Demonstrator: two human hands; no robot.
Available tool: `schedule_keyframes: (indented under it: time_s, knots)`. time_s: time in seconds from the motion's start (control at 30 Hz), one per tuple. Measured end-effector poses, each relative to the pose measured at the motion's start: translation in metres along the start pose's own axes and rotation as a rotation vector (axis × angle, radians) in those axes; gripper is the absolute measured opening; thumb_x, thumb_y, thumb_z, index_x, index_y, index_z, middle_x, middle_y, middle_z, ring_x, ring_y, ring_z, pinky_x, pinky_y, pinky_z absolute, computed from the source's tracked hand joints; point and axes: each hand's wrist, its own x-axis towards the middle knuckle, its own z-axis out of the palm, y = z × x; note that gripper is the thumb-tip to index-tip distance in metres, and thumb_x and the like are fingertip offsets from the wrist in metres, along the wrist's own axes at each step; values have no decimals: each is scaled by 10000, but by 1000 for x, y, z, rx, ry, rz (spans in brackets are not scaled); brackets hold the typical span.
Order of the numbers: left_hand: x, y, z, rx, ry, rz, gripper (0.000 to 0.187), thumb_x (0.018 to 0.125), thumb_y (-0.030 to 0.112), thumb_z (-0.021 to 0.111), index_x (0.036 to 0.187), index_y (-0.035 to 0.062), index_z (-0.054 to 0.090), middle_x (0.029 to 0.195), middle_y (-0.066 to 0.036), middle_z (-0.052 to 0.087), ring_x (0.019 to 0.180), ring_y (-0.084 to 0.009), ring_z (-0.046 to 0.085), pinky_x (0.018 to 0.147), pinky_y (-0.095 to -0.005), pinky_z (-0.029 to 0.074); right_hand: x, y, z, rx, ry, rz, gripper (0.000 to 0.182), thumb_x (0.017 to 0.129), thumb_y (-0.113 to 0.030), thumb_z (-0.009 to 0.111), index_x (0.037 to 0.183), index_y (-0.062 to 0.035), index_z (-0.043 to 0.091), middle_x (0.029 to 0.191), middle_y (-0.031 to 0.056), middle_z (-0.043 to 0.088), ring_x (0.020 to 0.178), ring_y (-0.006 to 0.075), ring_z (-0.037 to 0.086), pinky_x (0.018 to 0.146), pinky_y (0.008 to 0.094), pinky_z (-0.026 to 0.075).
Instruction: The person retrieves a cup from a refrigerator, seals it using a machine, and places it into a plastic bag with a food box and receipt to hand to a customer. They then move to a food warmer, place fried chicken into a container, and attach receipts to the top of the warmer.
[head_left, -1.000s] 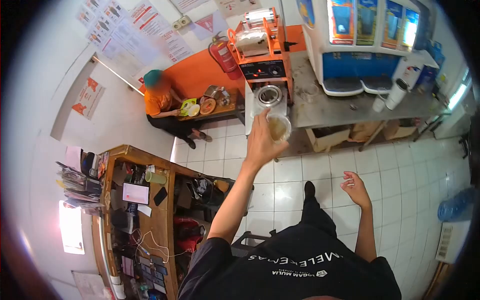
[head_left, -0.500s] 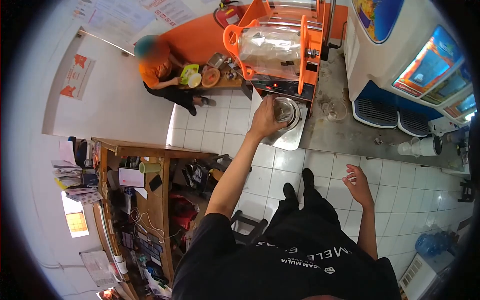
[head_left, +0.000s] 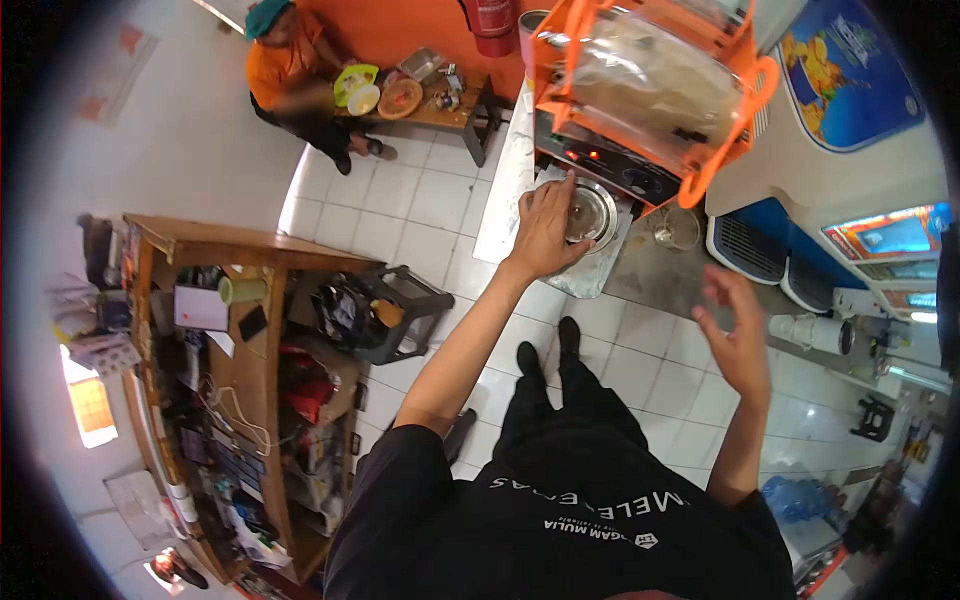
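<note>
Apparently steadying clear plastic cup point(head_left: 590, 214) inside metal ring point(head_left: 613, 205) of orange cup sealer point(head_left: 645, 110) for centred seating, with left hand point(head_left: 545, 230) curved alongside, grip unclear, and right hand point(head_left: 738, 330) raised, unclasped, holding nothing

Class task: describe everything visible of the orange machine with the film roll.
The orange machine stands left of the drinks dispenser, its top out of frame. A shiny, see-through film roll spans its upper part. Below sit a black control panel with two glowing red lights, and a metal tray whose ring surrounds a clear cup. The left hand is at the ring; exact contact is unclear.
</note>
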Motion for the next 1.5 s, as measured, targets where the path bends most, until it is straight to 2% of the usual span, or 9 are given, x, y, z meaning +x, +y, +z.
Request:
schedule_keyframes:
  time_s: [0.23,0.3,0.5,0.57,0.67,0.93,1.03,1.4,1.5]
  knots:
    - [-51,15,-16,-99,345,-177,996,720,225,823,1510,4,257,1468,-215,354,1369,-383,336,1110,-586,235,93,-173,4,-800,306,-663,469,834,-83,724,1274,-1,584,1246,127,616,1187,272,566,1033,373,416]
    - [-89,9,-2,-239,579,-356,828,784,207,791,1452,6,345,1451,-215,367,1340,-390,368,1098,-487,299,116,-173,17,-1100,213,-659,651,842,-150,762,1420,-63,477,1398,147,546,1317,302,494,1106,415,372]
    - [-143,20,55,-1001,644,-712,702,866,203,751,1418,-24,381,1206,-203,591,1057,-283,619,861,-365,512,179,-117,23,-1662,240,-601,737,836,-262,790,1448,-59,432,1412,161,532,1265,260,553,1048,443,444]
    - [-137,18,68,-1092,600,-587,592,876,175,741,1350,-33,453,1003,-170,673,834,-234,689,711,-334,551,196,-118,5,-1577,131,-548,620,874,-236,735,1385,1,475,1385,171,552,1250,253,560,1058,451,435]
    - [-136,13,71,-1238,647,-510,418,886,132,721,1225,-27,536,924,-161,689,763,-237,716,650,-318,559,213,-130,-22,-1429,-13,-431,475,931,-197,653,1290,92,539,1345,185,582,1226,243,571,1074,463,422]
    - [-126,8,83,-1345,656,-418,311,887,67,694,1142,-14,536,854,-147,700,759,-249,737,618,-325,570,268,-186,-186,-1389,-171,-72,916,859,-632,631,1516,-78,314,1457,133,492,1321,271,462,1171,516,217]
    - [-108,5,79,-1306,722,-400,265,878,53,692,1081,-28,543,812,-165,695,735,-288,727,612,-342,560,213,-186,-40,-935,-44,-35,627,875,-191,732,1397,-6,439,1300,185,568,1089,247,598,922,416,496]
    - [19,3,109,-1111,885,-507,206,836,49,726,947,-45,579,771,-204,688,718,-364,699,654,-396,561,312,-204,-276,-100,348,-277,529,871,-74,708,1328,43,469,1214,212,593,945,235,640,744,340,532]
    - [39,2,119,-1265,890,-517,209,828,54,739,941,-37,589,790,-195,696,753,-341,711,681,-394,568,316,-201,-309,-176,324,-235,521,872,-70,706,1322,50,471,1207,215,595,934,233,645,731,333,535]
